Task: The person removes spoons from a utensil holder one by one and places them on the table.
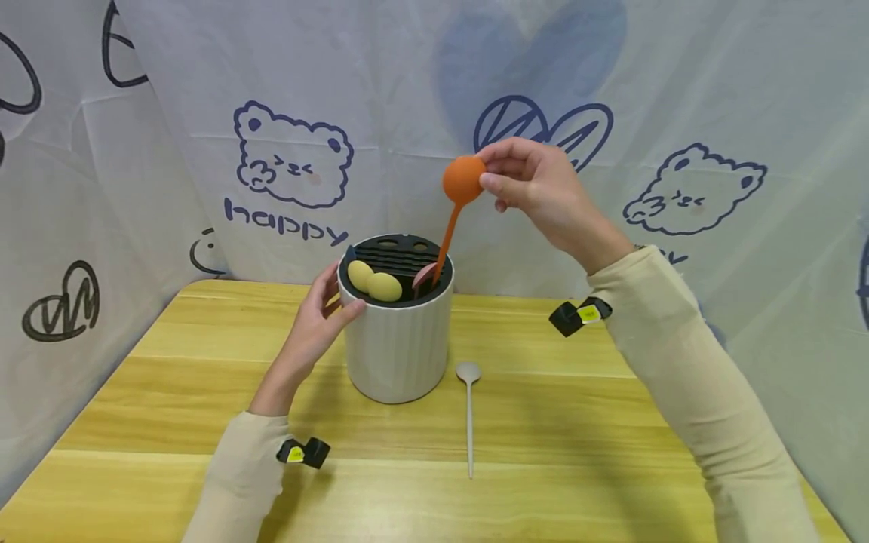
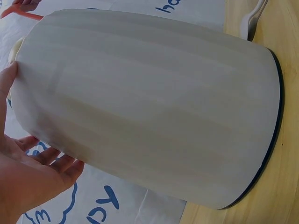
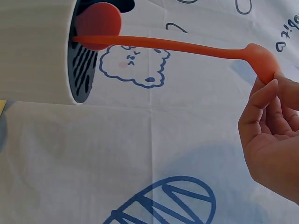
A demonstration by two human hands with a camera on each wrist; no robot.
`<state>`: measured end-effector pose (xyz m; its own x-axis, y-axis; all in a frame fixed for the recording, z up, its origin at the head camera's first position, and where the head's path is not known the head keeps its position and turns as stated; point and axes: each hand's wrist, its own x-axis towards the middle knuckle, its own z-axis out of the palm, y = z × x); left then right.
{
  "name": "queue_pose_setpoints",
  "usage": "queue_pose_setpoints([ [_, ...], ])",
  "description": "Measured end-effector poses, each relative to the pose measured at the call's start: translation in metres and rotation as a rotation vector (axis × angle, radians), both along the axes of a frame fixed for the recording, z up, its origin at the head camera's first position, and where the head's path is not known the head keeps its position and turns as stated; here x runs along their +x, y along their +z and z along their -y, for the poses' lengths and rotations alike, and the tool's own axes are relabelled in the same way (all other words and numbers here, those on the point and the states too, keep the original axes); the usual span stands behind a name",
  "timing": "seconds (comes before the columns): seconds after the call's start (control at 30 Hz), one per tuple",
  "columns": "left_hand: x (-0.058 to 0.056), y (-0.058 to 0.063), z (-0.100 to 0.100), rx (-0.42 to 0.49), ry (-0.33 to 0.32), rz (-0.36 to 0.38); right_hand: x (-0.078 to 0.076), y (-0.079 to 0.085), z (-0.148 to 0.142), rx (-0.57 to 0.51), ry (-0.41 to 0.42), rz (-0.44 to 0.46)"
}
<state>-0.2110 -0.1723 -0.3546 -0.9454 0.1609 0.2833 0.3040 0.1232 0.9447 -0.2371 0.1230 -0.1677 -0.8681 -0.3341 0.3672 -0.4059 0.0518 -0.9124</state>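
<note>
A white ribbed utensil holder [image 1: 397,354] with a black slotted top stands upright on the wooden table. My left hand [image 1: 319,309] holds its left side near the top, the thumb at the front rim and the fingers round the side. Between thumb and fingers, my right hand [image 1: 536,185] pinches the round bowl of an orange spoon [image 1: 464,179] above the holder. The spoon's handle slants down, its lower end at the holder's right opening beside a pink utensil head [image 3: 99,25]. Two pale yellow rounded utensil heads [image 1: 384,287] show at the front left of the top.
A light grey spoon [image 1: 469,415] lies on the table [image 1: 557,445] just right of the holder, bowl toward the back. Behind the table hangs a white cloth [image 1: 400,98] printed with bears and hearts. Each sleeve carries a small black wrist camera [image 1: 577,317].
</note>
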Motion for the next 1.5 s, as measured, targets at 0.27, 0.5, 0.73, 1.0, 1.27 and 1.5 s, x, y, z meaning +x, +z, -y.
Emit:
queue_pose_setpoints([
  [0.27,0.001,-0.001,0.001,0.000,0.004,-0.006,0.005,0.010,-0.002,-0.069,-0.002,-0.012],
  [0.5,0.001,-0.001,0.001,-0.003,0.005,-0.003,0.008,0.015,-0.006,-0.086,-0.005,-0.031],
  [0.73,0.001,-0.002,0.002,-0.012,0.018,-0.004,0.009,0.020,-0.008,-0.101,0.023,-0.070],
  [1.0,0.001,-0.002,0.002,-0.007,0.017,-0.001,0.012,0.027,-0.010,-0.126,0.029,-0.096],
  [1.27,0.000,-0.002,0.001,-0.014,0.014,0.002,0.015,0.030,-0.011,-0.134,0.036,-0.092],
  [1.5,-0.001,-0.001,0.000,-0.012,0.011,0.004,0.015,0.026,-0.008,-0.133,0.036,-0.023],
])
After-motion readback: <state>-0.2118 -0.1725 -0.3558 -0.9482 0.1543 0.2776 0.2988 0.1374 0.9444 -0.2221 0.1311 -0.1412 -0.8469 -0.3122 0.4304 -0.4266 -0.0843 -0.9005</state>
